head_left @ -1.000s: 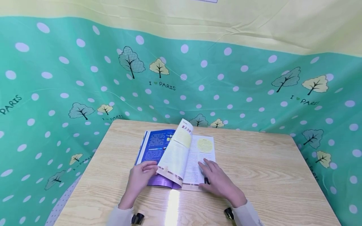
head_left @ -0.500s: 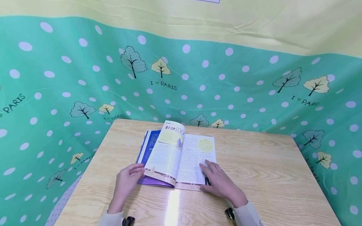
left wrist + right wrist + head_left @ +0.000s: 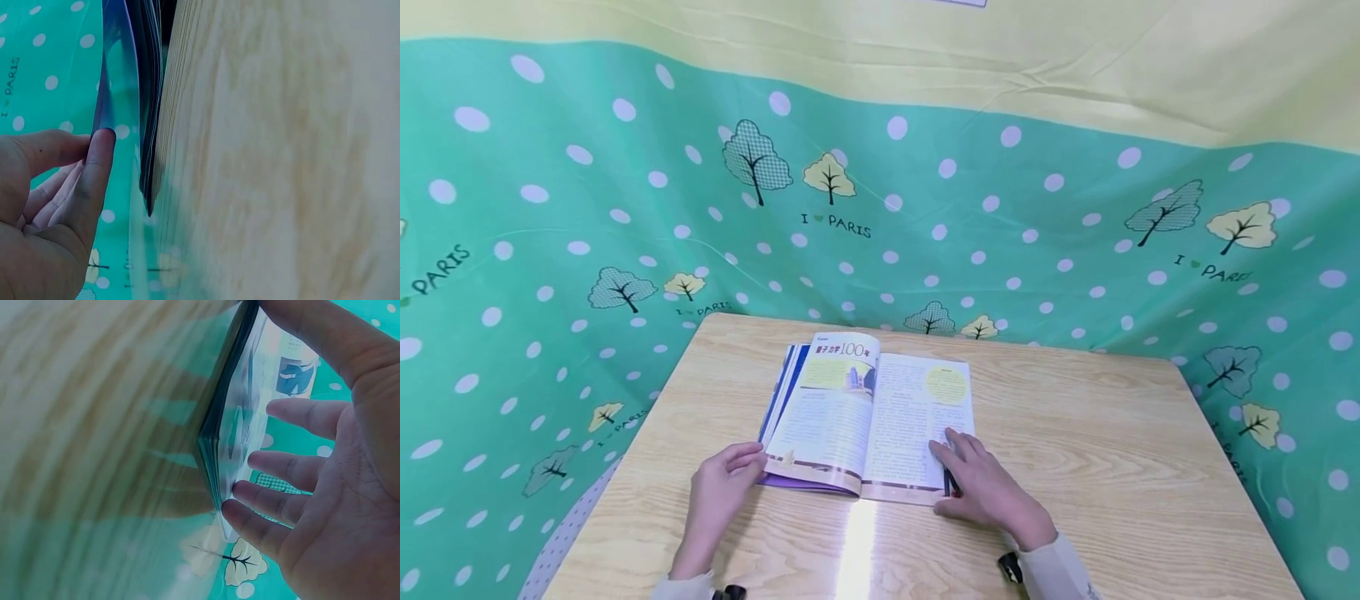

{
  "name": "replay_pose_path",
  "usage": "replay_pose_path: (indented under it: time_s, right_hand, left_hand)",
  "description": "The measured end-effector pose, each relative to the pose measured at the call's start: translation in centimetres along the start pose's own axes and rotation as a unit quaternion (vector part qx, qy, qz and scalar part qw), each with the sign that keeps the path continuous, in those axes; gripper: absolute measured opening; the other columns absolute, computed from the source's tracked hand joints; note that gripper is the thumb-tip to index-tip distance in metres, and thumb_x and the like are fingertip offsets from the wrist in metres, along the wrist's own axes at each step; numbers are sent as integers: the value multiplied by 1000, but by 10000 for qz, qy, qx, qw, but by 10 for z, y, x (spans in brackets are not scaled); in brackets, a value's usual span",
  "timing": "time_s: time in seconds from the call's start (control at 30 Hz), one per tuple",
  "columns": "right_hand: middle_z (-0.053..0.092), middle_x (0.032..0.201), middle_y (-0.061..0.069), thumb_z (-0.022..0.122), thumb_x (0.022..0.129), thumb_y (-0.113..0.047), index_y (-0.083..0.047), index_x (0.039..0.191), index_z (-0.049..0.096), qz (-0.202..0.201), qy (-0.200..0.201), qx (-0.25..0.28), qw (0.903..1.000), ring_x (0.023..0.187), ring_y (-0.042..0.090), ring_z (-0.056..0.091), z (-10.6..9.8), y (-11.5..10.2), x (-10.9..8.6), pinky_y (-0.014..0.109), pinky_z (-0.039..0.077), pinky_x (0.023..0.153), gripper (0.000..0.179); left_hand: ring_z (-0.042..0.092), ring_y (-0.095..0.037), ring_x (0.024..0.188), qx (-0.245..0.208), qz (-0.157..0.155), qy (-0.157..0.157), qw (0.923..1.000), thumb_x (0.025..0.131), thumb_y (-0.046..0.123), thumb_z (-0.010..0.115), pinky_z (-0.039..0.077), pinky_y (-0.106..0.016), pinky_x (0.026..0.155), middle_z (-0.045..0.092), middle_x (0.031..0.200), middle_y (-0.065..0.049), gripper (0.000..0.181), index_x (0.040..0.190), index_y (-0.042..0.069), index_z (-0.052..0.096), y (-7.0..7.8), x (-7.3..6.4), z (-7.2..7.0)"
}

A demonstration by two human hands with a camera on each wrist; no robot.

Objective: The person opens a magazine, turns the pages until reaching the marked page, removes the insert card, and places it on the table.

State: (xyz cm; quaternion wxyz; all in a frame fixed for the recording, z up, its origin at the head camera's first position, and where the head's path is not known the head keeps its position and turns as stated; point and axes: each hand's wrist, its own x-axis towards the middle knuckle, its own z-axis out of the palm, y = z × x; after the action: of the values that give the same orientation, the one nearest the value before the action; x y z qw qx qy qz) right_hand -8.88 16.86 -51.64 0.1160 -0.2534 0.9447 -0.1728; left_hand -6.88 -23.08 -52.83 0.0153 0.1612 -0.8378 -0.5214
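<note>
An open magazine (image 3: 904, 429) lies on the wooden table, its right page printed with text and a yellow circle. My left hand (image 3: 718, 496) pinches the lower left corner of a page (image 3: 820, 417) bearing a red and black heading. In the left wrist view, that page (image 3: 120, 81) is between thumb and finger, raised apart from the stack of pages (image 3: 150, 119) beneath. My right hand (image 3: 988, 487) rests on the lower right of the magazine with fingers spread. The right wrist view shows its fingertips at the magazine's edge (image 3: 215, 434).
The wooden table (image 3: 1097, 467) extends on both sides of the magazine, with a bright reflection near its front. A green dotted curtain (image 3: 1000, 225) printed with trees hangs behind and at the sides. Small black devices (image 3: 1010, 568) sit by both wrists.
My left hand has drawn the page leftward and down, from standing over the middle to nearly flat on the left side, covering most of the blue page. The right hand has stayed almost still.
</note>
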Motion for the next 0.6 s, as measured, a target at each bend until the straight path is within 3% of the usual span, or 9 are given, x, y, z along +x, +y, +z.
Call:
replay_pose_path:
  time_s: [0.6]
  right_hand:
    - [31, 156, 23, 79, 84, -45, -12, 150, 44, 125, 7, -157, 9998, 141, 44, 30, 3, -1, -1, 61, 33, 111, 82]
  left_hand:
    - [73, -18, 84, 92, -78, 61, 9999, 93, 18, 70, 56, -17, 72, 75, 100, -11, 31, 119, 0, 70, -2, -4, -9]
